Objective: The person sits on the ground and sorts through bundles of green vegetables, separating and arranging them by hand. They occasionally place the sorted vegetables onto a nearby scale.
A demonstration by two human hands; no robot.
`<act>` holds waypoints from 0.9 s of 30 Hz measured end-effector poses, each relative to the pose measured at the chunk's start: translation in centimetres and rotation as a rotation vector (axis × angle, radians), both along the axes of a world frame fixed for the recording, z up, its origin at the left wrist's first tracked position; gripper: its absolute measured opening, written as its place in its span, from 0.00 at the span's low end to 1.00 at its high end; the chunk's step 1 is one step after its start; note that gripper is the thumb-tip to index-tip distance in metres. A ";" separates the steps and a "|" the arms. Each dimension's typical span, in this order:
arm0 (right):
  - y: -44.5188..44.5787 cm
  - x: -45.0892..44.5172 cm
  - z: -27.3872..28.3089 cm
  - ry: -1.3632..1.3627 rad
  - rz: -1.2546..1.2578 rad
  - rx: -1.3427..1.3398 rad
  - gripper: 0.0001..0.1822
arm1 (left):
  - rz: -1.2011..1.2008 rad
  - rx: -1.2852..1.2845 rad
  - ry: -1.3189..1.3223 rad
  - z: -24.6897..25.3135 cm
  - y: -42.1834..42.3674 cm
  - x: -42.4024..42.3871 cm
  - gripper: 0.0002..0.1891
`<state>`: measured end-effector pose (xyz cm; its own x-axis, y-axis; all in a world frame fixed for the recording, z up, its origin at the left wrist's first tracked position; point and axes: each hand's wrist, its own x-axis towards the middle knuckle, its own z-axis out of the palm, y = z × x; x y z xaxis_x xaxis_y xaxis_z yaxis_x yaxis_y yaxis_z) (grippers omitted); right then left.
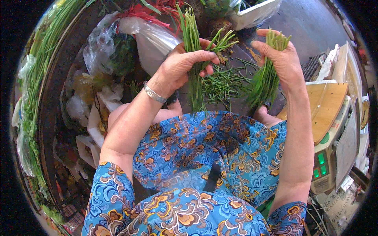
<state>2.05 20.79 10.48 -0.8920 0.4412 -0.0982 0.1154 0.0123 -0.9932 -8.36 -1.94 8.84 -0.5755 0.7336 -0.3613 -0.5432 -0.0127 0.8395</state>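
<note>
My left hand grips a bunch of thin green vegetable stems, whose pale ends point up and whose leafier ends hang towards my lap. Several shorter stalks angle out to the right between its thumb and fingers. On the right, my right hand is wrapped around a second bunch of green stems, with light cut ends level at the top and darker greens hanging down. Between the two bunches, loose green stem pieces lie scattered on the dark ground. A silver bangle circles my left wrist.
An electronic scale with lit green displays stands at my right, beside a wooden board. Clear plastic bags and a white foam box sit ahead. Long green stalks line a raised edge at far left.
</note>
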 end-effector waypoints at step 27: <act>-3.3 -0.8 -0.2 0.008 0.212 -0.280 0.09 | -0.013 0.056 -0.040 0.5 1.5 1.1 0.13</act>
<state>1.21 17.52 10.29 -0.9621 0.2034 -0.1816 0.1313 -0.2381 -0.9623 -7.30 -0.41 9.39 -0.5516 0.7607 -0.3421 -0.5769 -0.0517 0.8152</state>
